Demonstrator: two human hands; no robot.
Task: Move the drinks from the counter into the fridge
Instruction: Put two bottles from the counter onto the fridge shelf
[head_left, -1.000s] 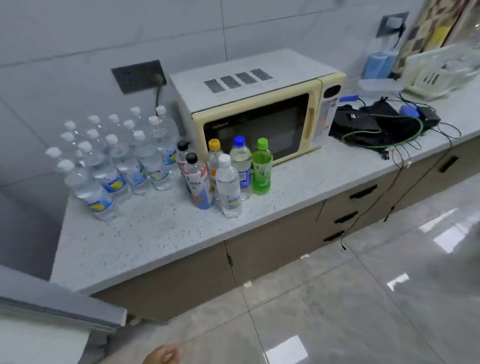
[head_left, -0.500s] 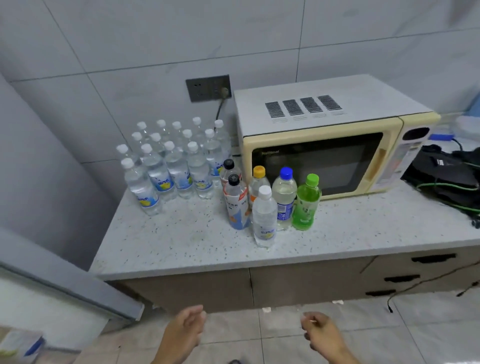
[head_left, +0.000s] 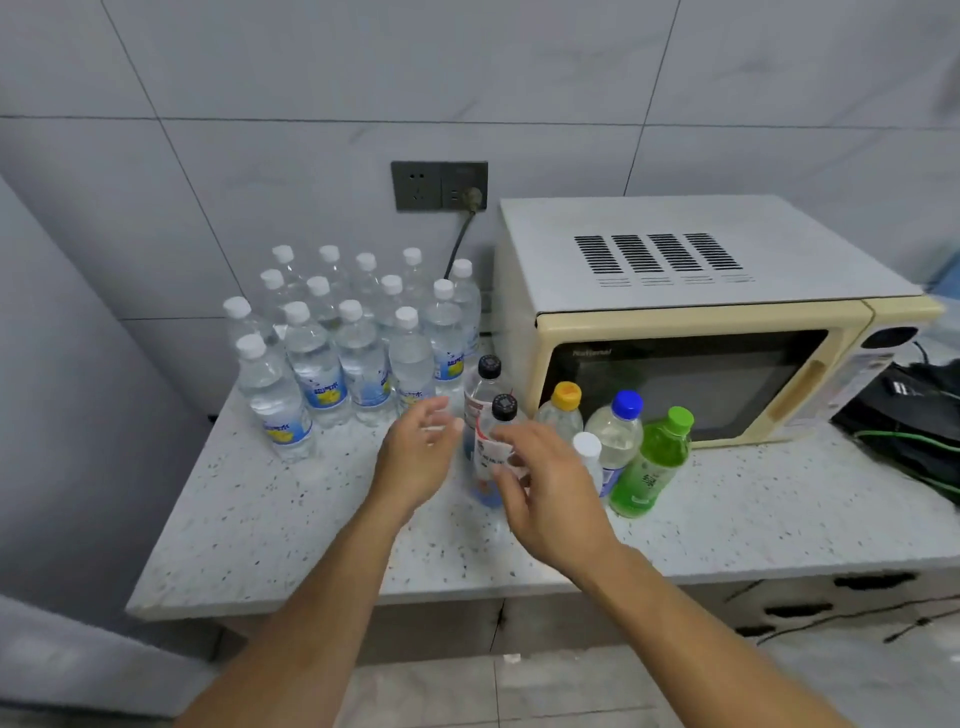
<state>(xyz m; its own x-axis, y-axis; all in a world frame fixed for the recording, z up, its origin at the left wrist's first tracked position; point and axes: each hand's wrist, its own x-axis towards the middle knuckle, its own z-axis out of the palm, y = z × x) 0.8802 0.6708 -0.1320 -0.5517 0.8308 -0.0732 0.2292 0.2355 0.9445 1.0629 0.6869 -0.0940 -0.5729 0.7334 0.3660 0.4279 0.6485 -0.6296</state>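
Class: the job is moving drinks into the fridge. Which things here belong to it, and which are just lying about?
Job: water bottles; black-capped bottles; yellow-capped bottle; blue-capped bottle; green bottle; counter.
Lying about: microwave; wall socket; black bag.

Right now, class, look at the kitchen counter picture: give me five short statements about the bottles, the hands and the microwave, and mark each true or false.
1. The green bottle stands upright in front of the microwave. True.
2. The microwave door hangs open. False: it is closed.
3. Both the left hand and the right hand reach toward the black-capped bottle. True.
4. The white-capped water bottles lie on their sides. False: they stand upright, grouped left of the microwave.
5. The orange-capped bottle sits on top of the microwave. False: it stands on the counter.
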